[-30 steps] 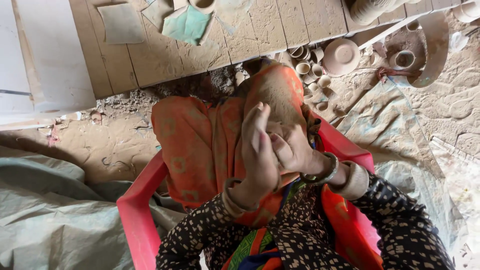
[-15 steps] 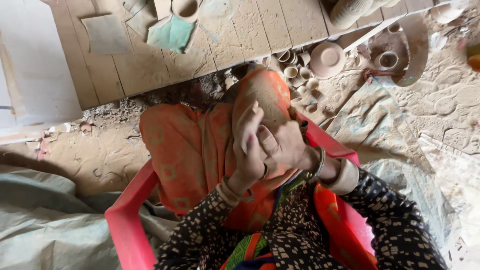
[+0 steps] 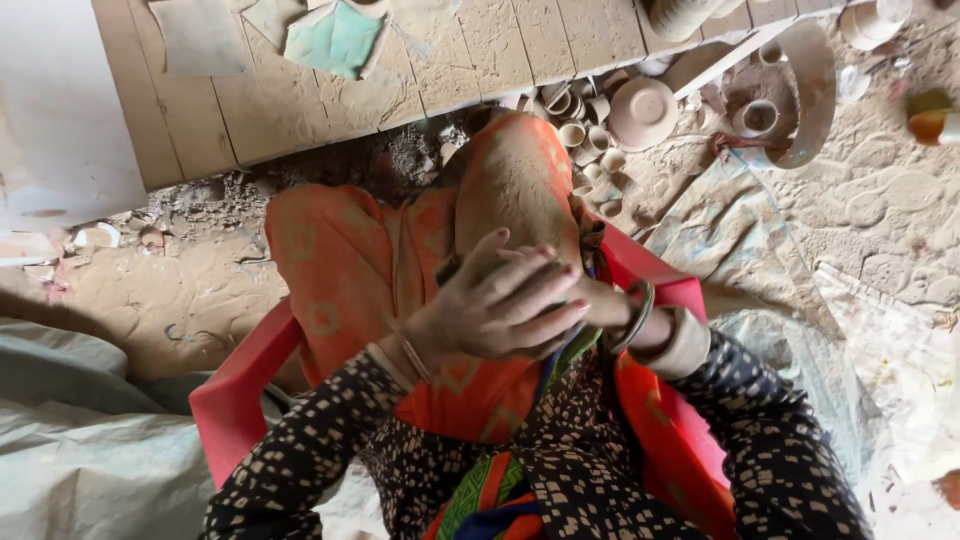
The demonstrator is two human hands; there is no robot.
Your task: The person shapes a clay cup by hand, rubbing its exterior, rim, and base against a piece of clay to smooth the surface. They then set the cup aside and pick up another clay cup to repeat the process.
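My left hand [image 3: 492, 306] lies across my lap with its fingers slightly apart, and they rest on top of my right hand [image 3: 600, 300]. Most of my right hand is hidden under it; only part of the hand and the wrist with its bangles [image 3: 640, 316] show. I cannot tell whether anything is between the hands. Both hands hover over my raised knee, which is covered in dusty orange cloth [image 3: 510, 180]. I sit in a red plastic chair [image 3: 235, 395], and my sleeves are dark with a pale pattern.
Several small clay cups [image 3: 585, 130] and a round clay dish [image 3: 643, 112] lie on the dusty ground beyond my knee. A wooden plank platform [image 3: 450, 60] with a teal cloth [image 3: 335, 38] runs across the top. A grey tarp [image 3: 80, 440] lies left, and a curved clay ring [image 3: 805, 90] at upper right.
My hands were pressed together with fingers pointing up. Now the left hand has turned to lie sideways over the right one, and the view has shifted slightly.
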